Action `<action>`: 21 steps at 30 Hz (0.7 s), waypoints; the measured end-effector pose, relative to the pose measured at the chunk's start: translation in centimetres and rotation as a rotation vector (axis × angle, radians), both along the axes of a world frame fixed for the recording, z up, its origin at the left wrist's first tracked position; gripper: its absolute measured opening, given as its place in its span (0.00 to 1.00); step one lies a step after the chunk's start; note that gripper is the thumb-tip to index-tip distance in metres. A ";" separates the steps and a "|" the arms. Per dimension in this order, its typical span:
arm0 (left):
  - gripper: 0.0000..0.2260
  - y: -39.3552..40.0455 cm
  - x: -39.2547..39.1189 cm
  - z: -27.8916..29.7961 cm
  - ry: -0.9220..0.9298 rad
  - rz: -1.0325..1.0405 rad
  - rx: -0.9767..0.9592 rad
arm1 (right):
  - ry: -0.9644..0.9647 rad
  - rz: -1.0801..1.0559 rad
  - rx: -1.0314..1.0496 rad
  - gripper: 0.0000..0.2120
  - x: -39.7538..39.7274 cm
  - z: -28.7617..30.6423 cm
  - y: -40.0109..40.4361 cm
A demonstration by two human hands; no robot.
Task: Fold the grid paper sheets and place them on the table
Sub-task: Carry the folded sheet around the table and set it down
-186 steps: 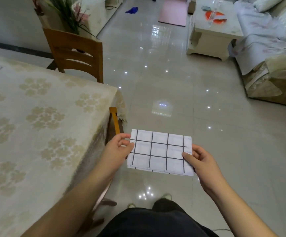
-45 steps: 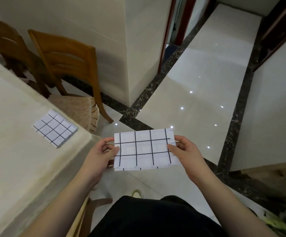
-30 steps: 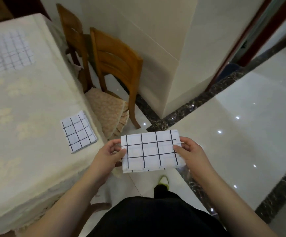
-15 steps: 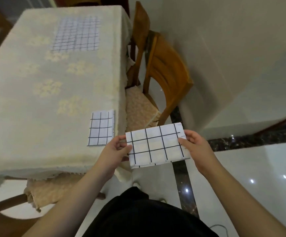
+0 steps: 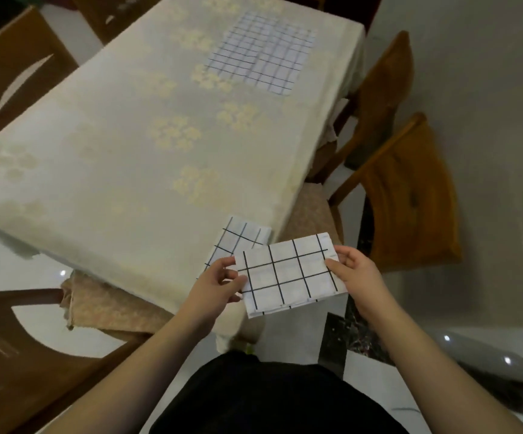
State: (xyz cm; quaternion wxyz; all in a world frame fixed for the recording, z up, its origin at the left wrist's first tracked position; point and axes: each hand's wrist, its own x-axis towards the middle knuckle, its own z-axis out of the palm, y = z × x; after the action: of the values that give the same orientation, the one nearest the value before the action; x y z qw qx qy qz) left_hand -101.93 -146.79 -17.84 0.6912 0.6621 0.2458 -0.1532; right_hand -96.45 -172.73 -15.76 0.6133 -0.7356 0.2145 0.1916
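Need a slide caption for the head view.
Both hands, left hand and right hand, hold a folded grid sheet near the table.

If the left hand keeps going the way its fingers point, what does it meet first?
Likely the folded sheet already lying on the table corner, just past the left hand and the held sheet; depth is unclear.
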 end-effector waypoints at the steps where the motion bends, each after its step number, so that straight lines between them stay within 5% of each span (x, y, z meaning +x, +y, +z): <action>1: 0.15 0.3 0.1 -0.2 0.011 0.017 0.000 | 0.005 0.024 -0.005 0.15 0.9 -0.1 0.5; 11: 0.12 -0.3 1.0 -3.0 0.119 0.363 0.068 | 0.059 0.376 -0.090 0.13 10.1 -2.3 4.8; 21: 0.14 -3.7 1.2 -5.1 0.277 0.788 0.175 | 0.009 1.063 -0.264 0.14 19.5 -6.3 10.4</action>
State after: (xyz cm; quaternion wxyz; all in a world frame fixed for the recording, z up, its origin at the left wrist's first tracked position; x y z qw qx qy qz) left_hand -100.74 -150.47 -22.96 0.5988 0.5469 0.5824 0.0566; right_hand -76.99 -162.30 -22.02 0.3337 -0.8125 -0.1619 0.4498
